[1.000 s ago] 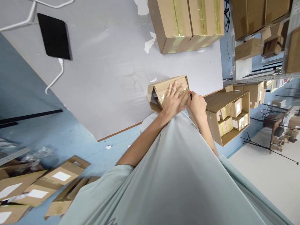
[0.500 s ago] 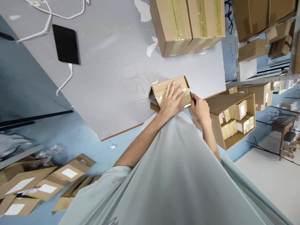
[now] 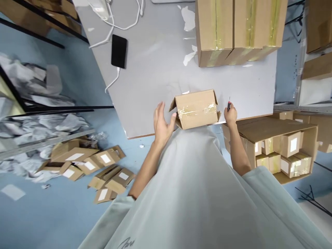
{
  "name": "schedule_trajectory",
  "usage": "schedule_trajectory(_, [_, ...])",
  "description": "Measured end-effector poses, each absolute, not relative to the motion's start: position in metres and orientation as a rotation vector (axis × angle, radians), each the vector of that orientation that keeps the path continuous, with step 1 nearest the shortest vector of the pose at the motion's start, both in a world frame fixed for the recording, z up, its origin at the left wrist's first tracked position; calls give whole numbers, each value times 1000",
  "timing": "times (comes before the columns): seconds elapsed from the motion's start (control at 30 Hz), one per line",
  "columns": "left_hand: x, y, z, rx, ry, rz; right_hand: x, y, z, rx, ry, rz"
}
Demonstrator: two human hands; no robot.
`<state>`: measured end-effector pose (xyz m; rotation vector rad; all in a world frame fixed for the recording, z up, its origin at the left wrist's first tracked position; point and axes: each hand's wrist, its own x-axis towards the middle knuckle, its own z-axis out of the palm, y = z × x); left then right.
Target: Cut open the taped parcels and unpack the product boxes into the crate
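Note:
A small taped cardboard box lies on the grey table at its near edge, with its end flaps loose. My left hand is open at the box's left end, fingers spread, thumb close to the left flap. My right hand is closed on a small red-and-black cutter just right of the box, blade end pointing away from me.
Two large taped cartons stand at the table's far side. A black phone with white cables lies at far left. An open carton of small boxes stands to my right; flattened boxes and crumpled wrapping litter the blue floor.
My left hand has lifted off the top of the box and moved to its left end. My right hand with the cutter has drawn away from the box's right edge. The view swung left.

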<state>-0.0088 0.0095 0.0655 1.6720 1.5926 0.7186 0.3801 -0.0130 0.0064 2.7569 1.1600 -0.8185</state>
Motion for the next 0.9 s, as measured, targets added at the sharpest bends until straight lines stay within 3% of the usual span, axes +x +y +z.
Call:
schedule_trajectory(0.23, [1, -6, 60, 1463, 1733, 656, 388, -17, -13, 2816, 1397, -923])
schedule_trajectory(0.37, [21, 2, 61, 1504, 1876, 735, 373, -31, 21, 2858, 1682, -1412])
schedule_trajectory(0.53, [30, 13, 51, 1364, 2018, 778, 337, -41, 61, 2767, 1627, -1900])
schedule_trajectory(0.9, [16, 27, 58, 1543, 2192, 701, 310, -20, 54, 2565, 1932, -1955])
